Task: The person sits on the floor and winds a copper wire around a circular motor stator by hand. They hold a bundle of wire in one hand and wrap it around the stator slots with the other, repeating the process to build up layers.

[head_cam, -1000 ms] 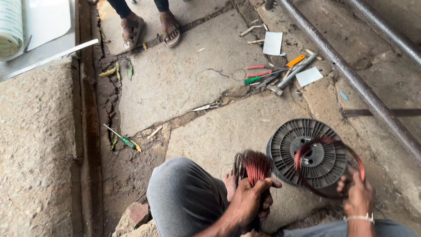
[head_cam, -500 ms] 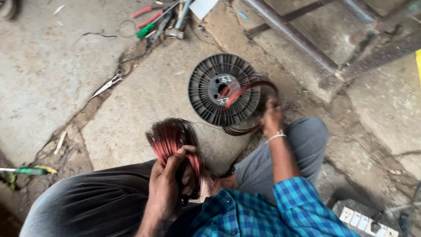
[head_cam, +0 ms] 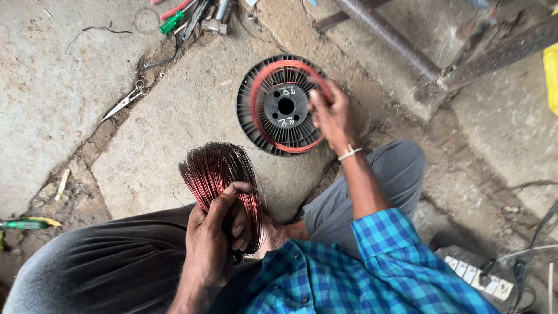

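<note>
Head view: our left hand (head_cam: 212, 241) grips the copper wire coil (head_cam: 224, 180) over our lap; our right hand (head_cam: 332, 113) pinches the red strand (head_cam: 261, 84) circling the black spool (head_cam: 285, 106). We should keep tension even.

Reddish copper wire coil (head_cam: 221, 177) upright on lap; black spool (head_cam: 279, 104) flat on concrete.

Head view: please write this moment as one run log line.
left hand: grips copper wire coil | right hand: on red wire loop over spool
</note>
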